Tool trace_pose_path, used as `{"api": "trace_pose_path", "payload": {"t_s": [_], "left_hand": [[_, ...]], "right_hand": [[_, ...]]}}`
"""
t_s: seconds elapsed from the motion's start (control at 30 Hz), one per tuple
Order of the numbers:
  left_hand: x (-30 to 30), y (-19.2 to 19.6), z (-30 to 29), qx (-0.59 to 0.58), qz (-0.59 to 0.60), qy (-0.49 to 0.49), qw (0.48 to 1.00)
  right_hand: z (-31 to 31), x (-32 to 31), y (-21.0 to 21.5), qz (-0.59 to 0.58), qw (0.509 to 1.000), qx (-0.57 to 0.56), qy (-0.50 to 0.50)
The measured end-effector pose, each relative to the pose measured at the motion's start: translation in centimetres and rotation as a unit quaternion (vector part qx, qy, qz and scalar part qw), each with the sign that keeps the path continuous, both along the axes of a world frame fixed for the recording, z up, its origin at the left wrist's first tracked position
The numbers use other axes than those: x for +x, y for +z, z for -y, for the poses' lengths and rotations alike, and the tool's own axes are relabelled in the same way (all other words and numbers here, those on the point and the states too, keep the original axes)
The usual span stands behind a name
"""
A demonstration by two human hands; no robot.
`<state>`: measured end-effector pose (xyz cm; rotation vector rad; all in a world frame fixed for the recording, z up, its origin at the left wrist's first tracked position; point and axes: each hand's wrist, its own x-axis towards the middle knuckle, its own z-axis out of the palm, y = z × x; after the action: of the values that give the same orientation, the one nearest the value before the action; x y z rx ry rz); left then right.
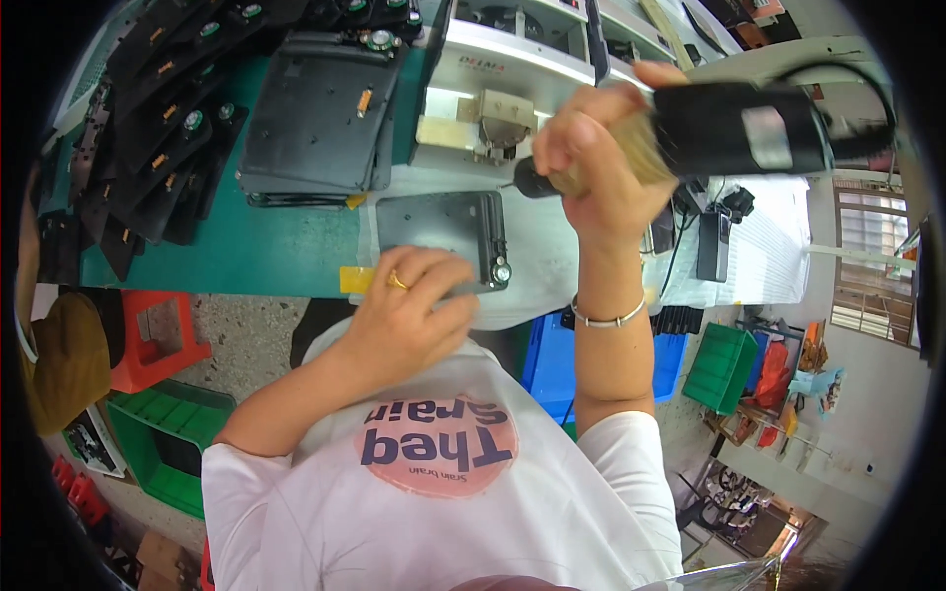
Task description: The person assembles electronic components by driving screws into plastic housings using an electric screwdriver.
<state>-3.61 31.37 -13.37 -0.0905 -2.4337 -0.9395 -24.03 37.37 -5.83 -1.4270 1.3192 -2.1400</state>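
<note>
The left hand (pixel 409 305) is curling over the near edge of a flat black panel (pixel 434 222); whether it is gripping cannot be told. The right hand (pixel 611 158) is grasping an electric screwdriver (pixel 744 128), its tip pointing near the panel's far right corner. Fastening is apparently underway; stacked black panels (pixel 315 118) are lying beyond the left fingers, their completion unclear.
</note>
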Motion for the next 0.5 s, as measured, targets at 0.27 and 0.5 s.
{"api": "trace_pose_path", "payload": {"t_s": [0.27, 0.5], "left_hand": [[-1.6, -0.9, -0.3, -0.033, 0.004, 0.011, 0.999], [-2.2, -1.7, -0.5, -0.044, 0.055, 0.007, 0.997]], "right_hand": [[-7.5, 3.9, -1.6, 0.103, 0.993, -0.048, -0.039], [-8.2, 6.0, -3.6, 0.120, 0.987, -0.044, -0.102]]}}
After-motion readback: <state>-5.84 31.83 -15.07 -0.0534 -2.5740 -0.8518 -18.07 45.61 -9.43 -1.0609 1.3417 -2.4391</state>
